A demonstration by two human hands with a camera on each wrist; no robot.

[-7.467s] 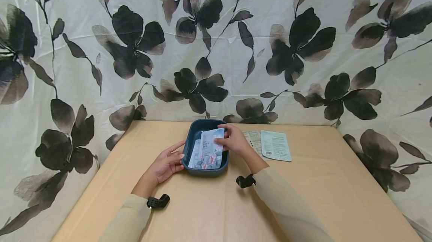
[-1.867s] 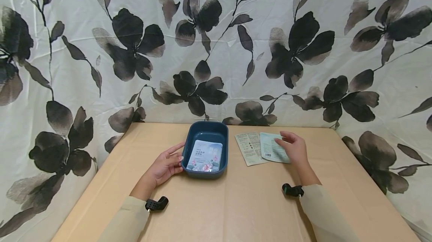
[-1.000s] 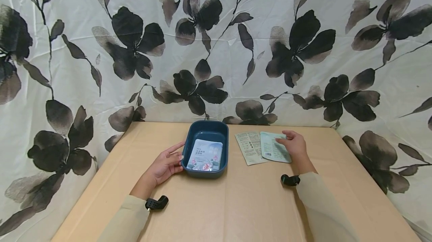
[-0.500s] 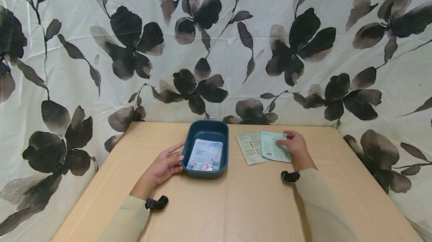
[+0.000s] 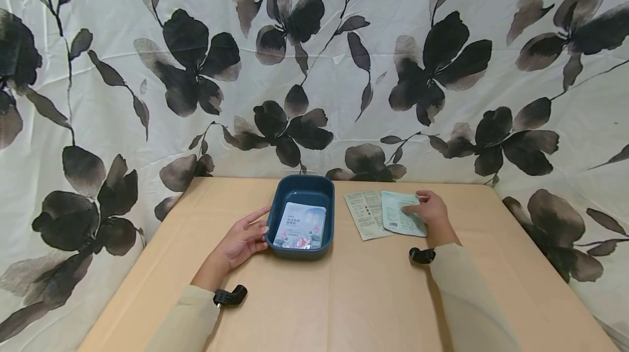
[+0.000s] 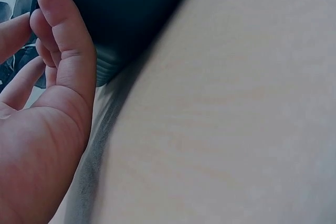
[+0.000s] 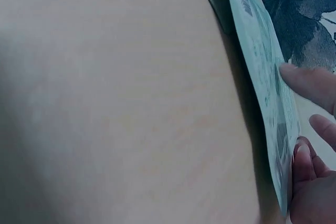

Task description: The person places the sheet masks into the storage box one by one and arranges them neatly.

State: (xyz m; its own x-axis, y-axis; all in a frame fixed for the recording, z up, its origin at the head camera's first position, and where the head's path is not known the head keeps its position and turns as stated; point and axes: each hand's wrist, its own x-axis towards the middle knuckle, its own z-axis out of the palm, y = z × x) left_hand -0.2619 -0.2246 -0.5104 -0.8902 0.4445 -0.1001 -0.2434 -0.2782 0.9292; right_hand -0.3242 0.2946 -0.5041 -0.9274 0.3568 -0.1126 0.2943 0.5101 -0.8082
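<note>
My left hand [image 5: 241, 243] rests with its fingertips against the left side of a dark blue plastic bin [image 5: 301, 254], its fingers lightly bent in the left wrist view. Inside the bin, toward its near end, a light blue sheet mask packet with pink flowers [image 5: 301, 226] lies face up. At the right my right hand [image 5: 433, 218] pinches the right edge of a mint green sheet mask packet [image 5: 397, 213]. Its thumb lies on the printed face. In the right wrist view the packet's edge [image 7: 262, 103] stands above a dark shadow on the table.
A pale green packet [image 5: 366, 215] covered in small print lies between the bin and the mint packet, which overlaps its edge. The tan tabletop [image 5: 324, 303] ends at the back against a white floral curtain [image 5: 354, 84]. Each wrist wears a black camera [image 5: 230, 295].
The blue packet my right hand held over the bin now lies inside it. That hand moved right to the mint packet and its fingers closed on its edge. My left hand stayed put.
</note>
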